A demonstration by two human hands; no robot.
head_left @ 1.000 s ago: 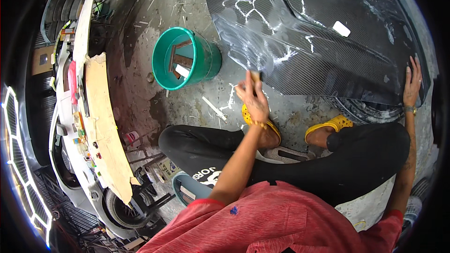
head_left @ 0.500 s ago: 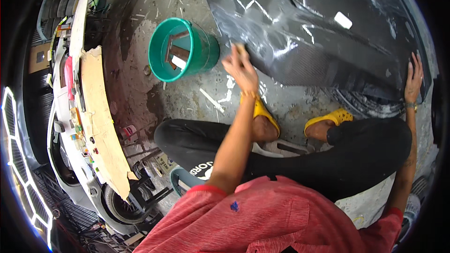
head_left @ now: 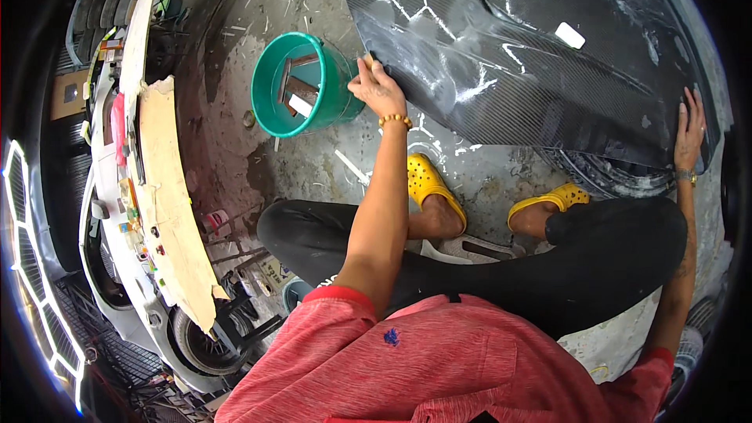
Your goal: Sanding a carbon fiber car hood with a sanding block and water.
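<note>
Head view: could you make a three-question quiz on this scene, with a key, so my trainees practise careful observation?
1. Which hand holds the small tan-and-dark block?
2. True or false: the right hand rests on the dark panel.
3. From the wearer's viewpoint, where does the green bucket stand?
A) to the right of the dark panel
B) to the left of the dark panel
C) on top of the dark panel

Key: 1. The left hand. 2. True. 3. B.
</note>
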